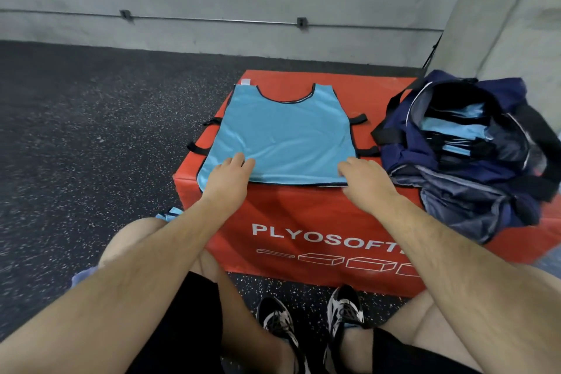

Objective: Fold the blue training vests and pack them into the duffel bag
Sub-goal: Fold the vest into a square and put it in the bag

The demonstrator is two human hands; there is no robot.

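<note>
Blue vest lay flat on the red plyo box, neck away from me. My left hand rested straight-fingered on its near left corner. My right hand curled at the near right corner; could not tell if it pinched the hem. Duffel bag sat open just right of the vest, folded vests inside.

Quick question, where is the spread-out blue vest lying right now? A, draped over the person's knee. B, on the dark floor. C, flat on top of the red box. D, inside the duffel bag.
C: the vest lies spread flat on the red box, with the left hand and right hand at its near hem and the duffel bag beside it.
</note>
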